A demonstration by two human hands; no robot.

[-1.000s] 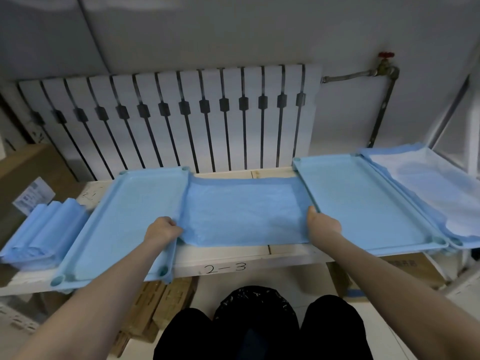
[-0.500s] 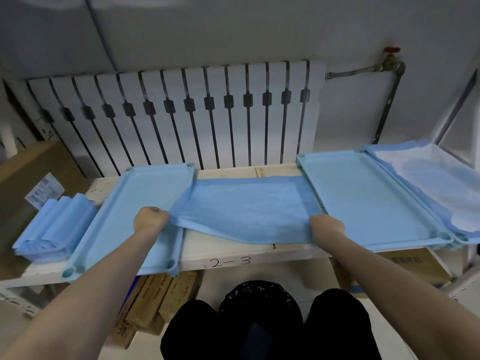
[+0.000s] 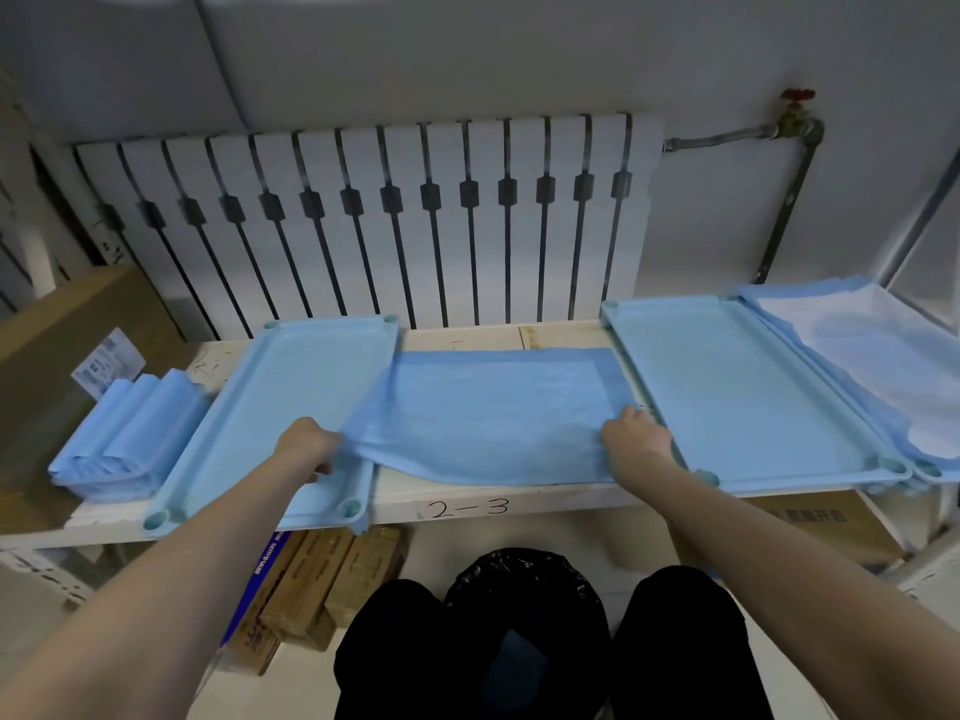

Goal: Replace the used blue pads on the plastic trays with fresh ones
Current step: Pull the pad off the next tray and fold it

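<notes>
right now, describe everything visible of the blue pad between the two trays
The thin blue rectangular pad looks soft and papery, with a darker border round a paler crinkled centre. It lies on the white wooden shelf between the left light-blue plastic tray and right light-blue plastic tray, far edge flat, near edge sagging between the hands: the left hand grips its near-left corner over the left tray's rim, the right hand its near-right corner.

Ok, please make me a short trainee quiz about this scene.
1. True or false: the left hand and the right hand both grip the unfolded blue pad.
2. Where does the stack of folded blue pads lie? A: left of the light-blue plastic left tray. B: inside that tray. C: on the floor.
3. Fill in: the white wooden shelf has ___ written on its front edge.
Key: 1 true; 2 A; 3 "2-3".
</notes>
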